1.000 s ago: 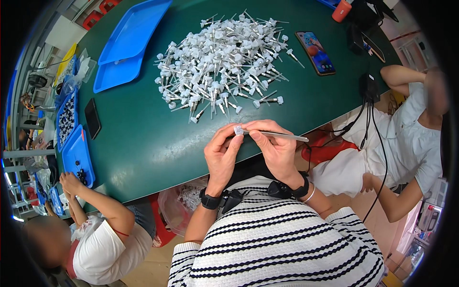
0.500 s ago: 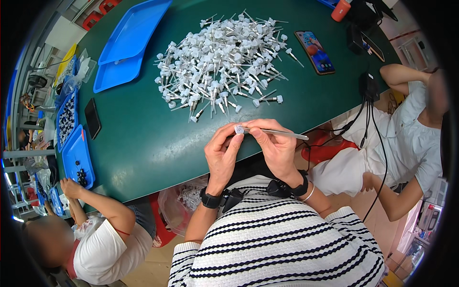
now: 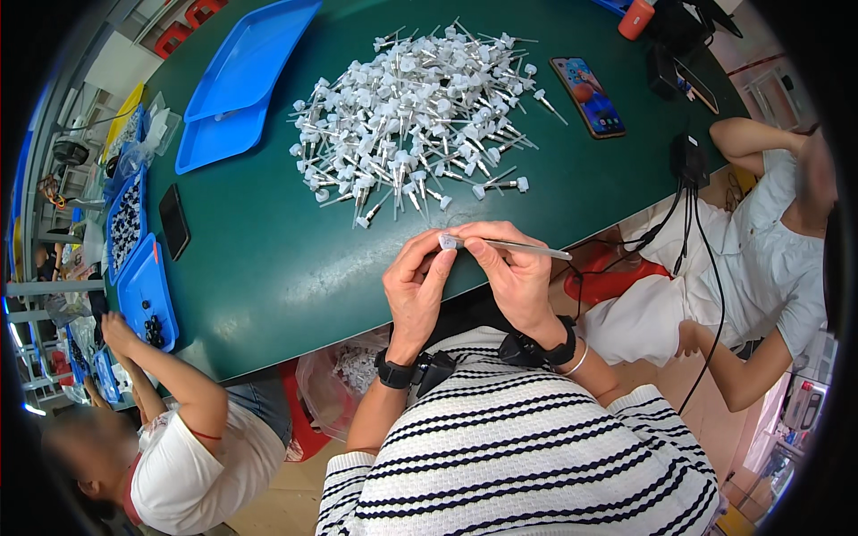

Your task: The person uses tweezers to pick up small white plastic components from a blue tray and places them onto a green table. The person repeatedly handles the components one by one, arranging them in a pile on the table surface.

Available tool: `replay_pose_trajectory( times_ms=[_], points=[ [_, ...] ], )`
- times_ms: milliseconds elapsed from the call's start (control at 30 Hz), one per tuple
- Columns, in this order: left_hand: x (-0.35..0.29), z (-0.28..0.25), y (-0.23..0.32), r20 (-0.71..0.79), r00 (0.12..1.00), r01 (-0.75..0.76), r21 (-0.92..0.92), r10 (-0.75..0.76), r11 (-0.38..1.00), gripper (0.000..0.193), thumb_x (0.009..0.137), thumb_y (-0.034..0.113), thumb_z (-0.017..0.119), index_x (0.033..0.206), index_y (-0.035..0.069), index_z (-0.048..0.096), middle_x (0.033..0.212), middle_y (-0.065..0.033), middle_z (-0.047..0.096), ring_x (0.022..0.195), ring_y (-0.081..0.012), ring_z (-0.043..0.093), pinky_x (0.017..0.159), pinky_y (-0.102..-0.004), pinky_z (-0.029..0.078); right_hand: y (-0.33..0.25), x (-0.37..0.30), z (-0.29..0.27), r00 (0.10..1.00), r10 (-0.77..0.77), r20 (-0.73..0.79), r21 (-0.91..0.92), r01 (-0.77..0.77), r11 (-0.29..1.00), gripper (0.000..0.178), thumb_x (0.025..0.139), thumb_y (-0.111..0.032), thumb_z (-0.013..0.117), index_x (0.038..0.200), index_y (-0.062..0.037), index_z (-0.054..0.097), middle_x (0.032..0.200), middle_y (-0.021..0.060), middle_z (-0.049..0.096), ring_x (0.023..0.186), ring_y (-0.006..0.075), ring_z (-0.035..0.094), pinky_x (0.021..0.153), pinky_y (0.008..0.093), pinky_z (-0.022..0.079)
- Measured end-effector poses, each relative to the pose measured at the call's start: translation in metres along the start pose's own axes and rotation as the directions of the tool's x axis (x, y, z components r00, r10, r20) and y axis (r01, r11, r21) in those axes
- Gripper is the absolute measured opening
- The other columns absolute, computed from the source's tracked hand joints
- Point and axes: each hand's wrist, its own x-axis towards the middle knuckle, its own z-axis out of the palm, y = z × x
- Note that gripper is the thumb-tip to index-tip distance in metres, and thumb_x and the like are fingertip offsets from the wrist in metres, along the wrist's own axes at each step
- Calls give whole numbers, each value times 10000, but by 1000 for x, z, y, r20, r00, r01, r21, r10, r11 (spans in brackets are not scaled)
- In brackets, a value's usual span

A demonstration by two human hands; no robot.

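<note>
Between the thumb and fingers of my left hand is a small white plastic part. My right hand is closed on metal tweezers, whose tip end meets the white part. Both hands are close together just over the table's near edge. Beyond them lies a wide heap of white plastic caps with thin metal stems. Fine detail at the tweezer tip is too small to make out.
Stacked blue trays lie at the far left on the green table. A black phone is left, a lit phone right. Black cables hang off the right edge. One person sits on each side; a plastic bag sits below.
My hands stay in place; the tweezers have shifted very slightly to the left. The person on the left has drawn their hands further left, away from the blue tray, with something dark in them.
</note>
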Motion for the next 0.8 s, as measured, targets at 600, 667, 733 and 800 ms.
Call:
replay_pose_trajectory(
  times_ms=[600, 667, 733, 800],
  points=[
    [1, -1, 0, 15, 1000, -12, 38, 11, 999, 219, 895, 39, 599, 1096, -42, 627, 1093, -111, 597, 889, -153, 608, 785, -260, 511, -5, 0, 1, 1000, 12, -21, 18, -12, 1000, 98, 878, -26, 612, 944, 30, 659, 863, 70, 681, 742, 121, 636, 669, 233, 510],
    [1, -2, 0, 22, 1000, 4, 21, -5, 1000, 220, 892, 38, 603, 1097, -35, 630, 1098, -108, 599, 914, -150, 604, 797, -253, 506, -6, 0, 1, 1000, -10, 3, -41, 10, 999, 100, 883, -25, 606, 947, 32, 659, 861, 68, 679, 743, 117, 633, 668, 232, 510],
    [1, -3, 2, 30, 999, 37, -9, -37, 999, 222, 882, 30, 614, 1097, -23, 637, 1108, -102, 601, 965, -142, 593, 820, -242, 497, -9, 1, 0, 1000, -12, 16, -67, 13, 998, 103, 887, -26, 602, 949, 33, 659, 858, 67, 678, 740, 114, 629, 665, 232, 508],
    [2, -3, 3, 36, 999, 40, -12, -39, 999, 221, 882, 29, 613, 1095, -26, 636, 1110, -104, 601, 966, -143, 594, 823, -243, 498, -12, 2, 1, 1000, 5, 16, -58, -4, 998, 104, 889, -27, 601, 950, 33, 660, 856, 66, 677, 732, 113, 625, 659, 231, 506]
  ],
)
